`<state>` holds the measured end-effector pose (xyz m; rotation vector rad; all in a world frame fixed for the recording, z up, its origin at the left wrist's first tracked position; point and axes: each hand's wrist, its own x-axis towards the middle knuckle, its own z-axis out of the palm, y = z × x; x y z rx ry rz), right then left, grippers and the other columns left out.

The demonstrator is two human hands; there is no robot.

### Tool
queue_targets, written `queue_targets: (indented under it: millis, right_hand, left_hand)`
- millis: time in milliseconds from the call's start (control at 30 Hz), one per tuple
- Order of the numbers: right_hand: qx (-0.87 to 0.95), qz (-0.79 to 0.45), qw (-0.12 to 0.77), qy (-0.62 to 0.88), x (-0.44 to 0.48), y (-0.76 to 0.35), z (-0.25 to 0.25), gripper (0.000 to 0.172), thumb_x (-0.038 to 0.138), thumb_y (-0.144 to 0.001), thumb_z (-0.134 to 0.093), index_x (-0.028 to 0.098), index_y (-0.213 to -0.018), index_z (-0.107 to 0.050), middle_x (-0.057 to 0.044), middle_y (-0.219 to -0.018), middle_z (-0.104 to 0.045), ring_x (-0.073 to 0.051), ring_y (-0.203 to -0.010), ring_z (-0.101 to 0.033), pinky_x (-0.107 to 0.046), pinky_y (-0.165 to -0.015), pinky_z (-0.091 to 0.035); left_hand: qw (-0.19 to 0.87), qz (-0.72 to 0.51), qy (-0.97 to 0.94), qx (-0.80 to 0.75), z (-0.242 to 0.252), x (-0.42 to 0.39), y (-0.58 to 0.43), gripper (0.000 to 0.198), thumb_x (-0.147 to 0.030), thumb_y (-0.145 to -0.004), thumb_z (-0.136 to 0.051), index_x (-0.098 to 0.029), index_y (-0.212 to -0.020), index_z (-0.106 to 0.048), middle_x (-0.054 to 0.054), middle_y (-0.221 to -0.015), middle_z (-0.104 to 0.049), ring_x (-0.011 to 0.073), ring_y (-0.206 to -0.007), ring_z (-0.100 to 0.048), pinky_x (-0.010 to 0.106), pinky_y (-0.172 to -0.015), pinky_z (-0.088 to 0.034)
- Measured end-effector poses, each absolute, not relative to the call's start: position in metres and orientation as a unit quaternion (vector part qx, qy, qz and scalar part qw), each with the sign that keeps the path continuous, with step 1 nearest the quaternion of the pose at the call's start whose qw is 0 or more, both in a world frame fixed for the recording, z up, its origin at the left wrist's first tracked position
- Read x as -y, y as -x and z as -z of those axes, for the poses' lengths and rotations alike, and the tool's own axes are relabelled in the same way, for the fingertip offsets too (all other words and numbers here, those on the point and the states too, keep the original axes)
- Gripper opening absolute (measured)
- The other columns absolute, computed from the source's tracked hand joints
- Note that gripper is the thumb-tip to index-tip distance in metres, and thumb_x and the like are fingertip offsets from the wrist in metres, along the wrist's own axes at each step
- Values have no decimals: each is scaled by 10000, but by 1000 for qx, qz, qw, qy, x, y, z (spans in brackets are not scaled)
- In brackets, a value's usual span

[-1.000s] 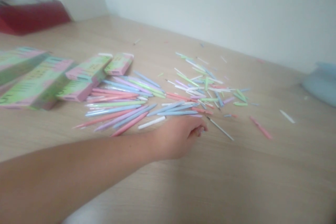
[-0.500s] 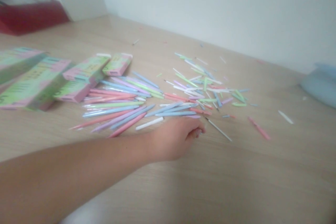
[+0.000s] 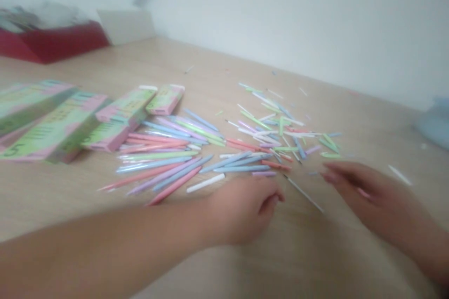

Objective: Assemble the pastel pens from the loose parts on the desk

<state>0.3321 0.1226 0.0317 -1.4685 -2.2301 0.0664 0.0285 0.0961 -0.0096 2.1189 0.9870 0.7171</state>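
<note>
My left hand [image 3: 247, 210] is closed, its fingers curled down beside the pen parts; whatever it grips is hidden. My right hand [image 3: 382, 198] reaches in from the right with thumb and fingers pinched together near the tabletop; blur hides what is between them. A thin pen refill [image 3: 304, 193] with a dark tip lies between the two hands. Blue pen barrels [image 3: 242, 168] and a white barrel [image 3: 205, 183] lie just behind my left hand. Farther back are scattered refills, caps and short pieces in green, white, blue and purple, with a green piece [image 3: 329, 155] near my right fingertips.
Clear-wrapped bundles of pastel pens [image 3: 157, 155] lie at the left. Printed pink-and-green boxes [image 3: 59, 126] stand behind them. A red container [image 3: 66, 42] and a white panel [image 3: 128, 27] are at the back left, by the wall. A pale blue item [image 3: 437, 121] sits at the right edge.
My right hand has come into view from the right, covering the spot where a pink piece lay. My left hand stays closed in about the same place. The view has shifted slightly.
</note>
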Motion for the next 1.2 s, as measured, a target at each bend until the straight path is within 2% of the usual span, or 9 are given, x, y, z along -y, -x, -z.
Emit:
queue_targets:
  millis: [100,233,400,567,667,800,900,1033,1200]
  right_hand:
    - [841,-7,190,507,-204,-299,-25,342,420,-1046,-511,271,-1237,-753,-92,-1263,-786,-319,-1063,-766,-442,-805,-664]
    - [867,16,118,484,-292,-268,-15,367,290,-980,-543,177,-1235,-782,-163,-1246,-780,-375,-1153,-722,-533,-1021,-570]
    - [888,41,48,456,-342,-254,-8,347,294,-945,-616,164,-1215,-792,-189,-1224,-778,-408,-1146,-702,-539,-1023,-531]
    - [894,47,31,444,-356,-246,-9,320,291,-934,-637,179,-1193,-787,-186,-1206,-779,-408,-1122,-705,-517,-989,-531]
    - [899,27,32,435,-355,-243,-11,343,273,-920,-641,184,-1222,-777,-168,-1181,-790,-396,-1101,-715,-502,-971,-542]
    - [905,-17,44,422,-343,-241,-11,381,286,-915,-643,242,-1273,-765,-83,-1154,-806,-321,-1050,-744,-427,-943,-573]
    - [900,-39,72,427,-340,-243,-8,343,330,-926,-637,289,-1235,-782,-29,-1175,-806,-288,-1079,-748,-403,-992,-574]
    - [862,-14,151,483,-364,-254,0,382,364,-968,-584,237,-1283,-758,-100,-1364,-728,-346,-1287,-657,-489,-1150,-483]
    - [792,10,204,575,-427,-269,10,461,395,-1026,-595,168,-1422,-654,-199,-1508,-608,-387,-1433,-530,-583,-1224,-377]
  left_hand:
    - [346,-268,-813,-384,8,-96,-29,299,-185,-986,-510,-204,-1149,-760,72,-1103,-810,265,-1003,-766,395,-916,-602]
    - [357,-259,-811,-384,5,-97,-29,304,-188,-986,-517,-200,-1164,-764,79,-1130,-807,271,-1037,-764,415,-973,-600]
    - [363,-256,-814,-374,5,-96,-28,321,-185,-992,-502,-184,-1182,-761,88,-1154,-805,278,-1079,-763,429,-1023,-594]
    - [363,-255,-815,-372,4,-96,-29,310,-181,-987,-518,-178,-1176,-764,96,-1150,-804,277,-1073,-767,429,-1029,-597]
    - [362,-250,-818,-371,3,-95,-28,304,-171,-984,-529,-174,-1178,-763,99,-1154,-804,278,-1069,-768,434,-1031,-597]
    - [357,-247,-821,-371,3,-95,-28,315,-171,-991,-514,-176,-1184,-763,98,-1157,-804,281,-1071,-767,441,-1028,-598]
    - [353,-245,-823,-372,3,-96,-28,318,-178,-996,-508,-181,-1182,-766,95,-1144,-807,276,-1071,-769,432,-1035,-595]
    - [366,-231,-821,-374,1,-96,-28,325,-190,-983,-517,-192,-1203,-757,91,-1168,-800,286,-1099,-764,444,-1027,-607]
    - [386,-192,-818,-382,-5,-97,-28,310,-212,-989,-537,-205,-1215,-750,76,-1176,-793,296,-1113,-758,468,-1020,-620]
